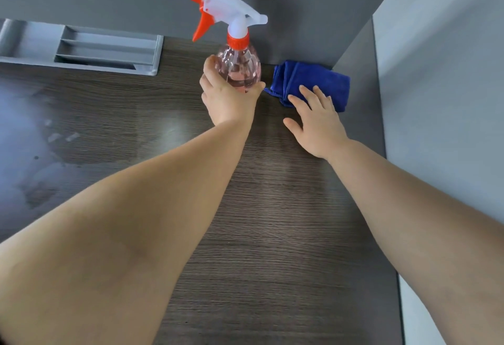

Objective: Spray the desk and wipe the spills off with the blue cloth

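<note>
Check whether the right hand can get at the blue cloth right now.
Probably yes: the right hand rests open, fingertips on the blue cloth, nothing between them; the left hand grips the spray bottle beside it.

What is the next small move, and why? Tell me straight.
Probably lift the spray bottle and carry it left over the spills. The left hand grips the bottle's body, its nozzle faces that side, and the wet smears lie on the desk's left part. The right hand only lies flat on the blue cloth.
</note>
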